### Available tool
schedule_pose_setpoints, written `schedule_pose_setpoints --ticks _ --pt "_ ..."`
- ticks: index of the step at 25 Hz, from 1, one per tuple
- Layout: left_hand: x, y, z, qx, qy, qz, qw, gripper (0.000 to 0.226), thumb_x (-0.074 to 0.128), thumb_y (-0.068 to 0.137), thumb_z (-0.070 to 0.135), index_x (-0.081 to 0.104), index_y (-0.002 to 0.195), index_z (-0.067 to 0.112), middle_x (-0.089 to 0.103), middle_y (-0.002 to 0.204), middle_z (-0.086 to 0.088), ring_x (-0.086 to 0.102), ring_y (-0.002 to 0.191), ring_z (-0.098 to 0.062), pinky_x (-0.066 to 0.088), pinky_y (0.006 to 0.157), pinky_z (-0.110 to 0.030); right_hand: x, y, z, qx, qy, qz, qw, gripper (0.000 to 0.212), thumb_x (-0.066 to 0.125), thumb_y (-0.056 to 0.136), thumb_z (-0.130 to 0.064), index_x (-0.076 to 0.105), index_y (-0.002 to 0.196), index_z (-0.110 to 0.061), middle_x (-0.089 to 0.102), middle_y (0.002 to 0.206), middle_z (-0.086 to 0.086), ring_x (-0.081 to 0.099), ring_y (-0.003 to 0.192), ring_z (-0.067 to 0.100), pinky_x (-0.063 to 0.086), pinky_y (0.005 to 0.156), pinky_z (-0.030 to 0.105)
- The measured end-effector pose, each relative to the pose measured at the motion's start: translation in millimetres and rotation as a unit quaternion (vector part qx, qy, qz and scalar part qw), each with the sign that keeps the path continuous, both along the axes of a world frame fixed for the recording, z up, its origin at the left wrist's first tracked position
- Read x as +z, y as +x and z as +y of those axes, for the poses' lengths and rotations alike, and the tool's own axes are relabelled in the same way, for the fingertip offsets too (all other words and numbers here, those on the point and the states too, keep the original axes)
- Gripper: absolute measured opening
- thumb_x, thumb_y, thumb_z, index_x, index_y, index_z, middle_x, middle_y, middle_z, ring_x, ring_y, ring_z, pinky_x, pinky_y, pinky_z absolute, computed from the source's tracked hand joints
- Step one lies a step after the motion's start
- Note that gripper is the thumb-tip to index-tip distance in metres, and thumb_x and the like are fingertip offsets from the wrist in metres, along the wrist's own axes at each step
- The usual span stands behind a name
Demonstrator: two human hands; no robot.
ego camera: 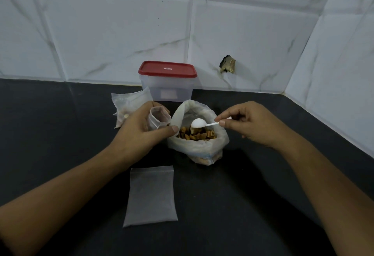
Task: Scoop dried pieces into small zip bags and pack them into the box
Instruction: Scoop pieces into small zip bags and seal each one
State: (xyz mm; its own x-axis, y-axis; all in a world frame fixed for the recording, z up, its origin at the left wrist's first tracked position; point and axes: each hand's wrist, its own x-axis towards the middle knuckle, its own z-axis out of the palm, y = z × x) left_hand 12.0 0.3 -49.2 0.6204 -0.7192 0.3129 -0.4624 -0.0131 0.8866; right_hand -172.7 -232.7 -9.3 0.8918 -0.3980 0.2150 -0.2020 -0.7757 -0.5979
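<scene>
So the left hand point(139, 128) is curling round a small zip bag point(158, 117), holding it upright with the mouth gaping open. It's sitting just left of the big bag point(202, 148), with the thumb touching that bag's rim. The right hand point(249, 122) is pinching the handle of a little white spoon point(199, 123) between thumb and forefinger, and the other fingers are tucked in. The spoon's bowl is hanging inside the big bag's opening, right over the dried pieces point(195, 134), back side up toward the camera, so I can't tell if anything's in it.

The dried pieces are sitting in the middle of the black counter point(60, 134), between the two hands and a bit lower than both. The small zip bag's mouth is just left of the spoon, not touching it.

The box point(167, 92) is standing behind all this against the tiled wall point(101, 23), with its red lid point(167, 69) on. Some crumpled clear bags point(129, 106) are lying left of the box, just beyond the left hand. A flat zip bag point(150, 195) is lying nearer the camera, between the forearms. There's a chipped hole point(227, 64) in the wall, right of the box.
</scene>
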Motion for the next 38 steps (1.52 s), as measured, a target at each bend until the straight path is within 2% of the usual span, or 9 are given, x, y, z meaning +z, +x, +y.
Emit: schedule_pose_setpoints --ticks 4,9,12,14,20,25,31,35,38 --pt "-0.1 -0.3 -1.0 0.004 0.010 -0.005 1.000 0.037 0.081 0.083 0.032 0.063 0.114 0.029 0.068 0.110 0.015 0.064 0.101 0.007 0.058 0.085 -0.027 3.7 1.5 5.1 -0.002 -0.057 0.037 0.998 0.013 0.072 0.097 -0.034 0.080 0.107 -0.036 0.070 0.077 -0.005 0.055 0.062 0.002 0.043 0.062 0.024" --pt "-0.6 -3.0 -0.4 -0.011 0.000 0.001 1.000 0.036 0.082 0.083 0.029 0.063 0.114 0.028 0.069 0.106 0.017 0.066 0.103 0.002 0.060 0.088 -0.030 5.5 2.9 9.6 0.032 -0.033 0.053 0.998 0.011 0.072 0.096 -0.037 0.081 0.103 -0.036 0.073 0.079 0.003 0.060 0.063 0.015 0.051 0.063 0.035" --pt "-0.8 -3.4 0.0 -0.018 0.000 -0.002 1.000 0.036 0.082 0.083 0.029 0.063 0.115 0.027 0.069 0.107 0.019 0.066 0.104 0.001 0.060 0.090 -0.033 4.3 5.6 15.5 0.036 0.011 0.032 0.999 0.018 0.068 0.099 -0.038 0.082 0.100 -0.027 0.061 0.060 -0.003 0.054 0.054 0.010 0.050 0.052 0.024" --pt "-0.7 -3.8 0.4 -0.022 -0.001 -0.005 1.000 0.036 0.081 0.084 0.029 0.063 0.115 0.027 0.068 0.107 0.020 0.066 0.105 0.001 0.060 0.090 -0.033 3.2 7.7 17.3 0.023 0.041 0.021 0.999 0.023 0.065 0.101 -0.038 0.081 0.098 -0.023 0.055 0.055 -0.005 0.054 0.053 0.015 0.052 0.052 0.028" --pt "0.0 -4.1 0.4 -0.029 -0.008 -0.006 1.000 0.034 0.080 0.085 0.027 0.063 0.114 0.026 0.068 0.108 0.018 0.065 0.105 0.001 0.059 0.088 -0.031 -1.8 11.8 22.1 -0.053 0.210 -0.025 0.976 0.027 0.062 0.103 -0.033 0.075 0.085 -0.017 0.051 0.054 -0.005 0.043 0.043 0.006 0.048 0.050 0.028" --pt "0.6 -3.9 0.3 -0.030 -0.005 -0.004 1.000 0.034 0.080 0.085 0.027 0.062 0.115 0.027 0.068 0.109 0.015 0.065 0.105 0.002 0.060 0.087 -0.031 -6.0 11.9 21.0 -0.093 0.287 -0.021 0.953 0.022 0.064 0.103 -0.031 0.077 0.100 -0.014 0.052 0.055 -0.004 0.041 0.041 0.006 0.046 0.047 0.025" --pt "0.9 -5.6 -0.6 -0.035 -0.012 -0.005 0.999 0.033 0.081 0.085 0.024 0.063 0.114 0.026 0.069 0.107 0.019 0.066 0.104 0.000 0.057 0.088 -0.030 -10.9 14.1 20.0 -0.012 0.238 0.001 0.971 0.014 0.069 0.099 -0.028 0.080 0.101 -0.020 0.062 0.063 -0.003 0.048 0.052 0.006 0.046 0.050 0.023" --pt "0.2 -6.7 -0.8 -0.032 -0.012 -0.016 0.999 0.033 0.081 0.085 0.024 0.064 0.113 0.025 0.069 0.106 0.019 0.066 0.103 0.000 0.057 0.090 -0.031 -14.1 15.3 21.4 0.029 0.185 0.044 0.981 0.011 0.074 0.096 -0.027 0.082 0.103 -0.028 0.077 0.093 0.013 0.054 0.065 0.013 0.043 0.052 0.022" --pt "-0.1 -6.2 -0.4 -0.032 -0.010 -0.016 0.999 0.033 0.081 0.084 0.024 0.064 0.112 0.025 0.069 0.106 0.016 0.066 0.104 -0.002 0.058 0.093 -0.036 -9.1 13.9 17.5 0.035 0.093 0.050 0.994 0.013 0.076 0.094 -0.027 0.082 0.103 -0.034 0.077 0.087 0.000 0.057 0.063 0.006 0.043 0.059 0.022"
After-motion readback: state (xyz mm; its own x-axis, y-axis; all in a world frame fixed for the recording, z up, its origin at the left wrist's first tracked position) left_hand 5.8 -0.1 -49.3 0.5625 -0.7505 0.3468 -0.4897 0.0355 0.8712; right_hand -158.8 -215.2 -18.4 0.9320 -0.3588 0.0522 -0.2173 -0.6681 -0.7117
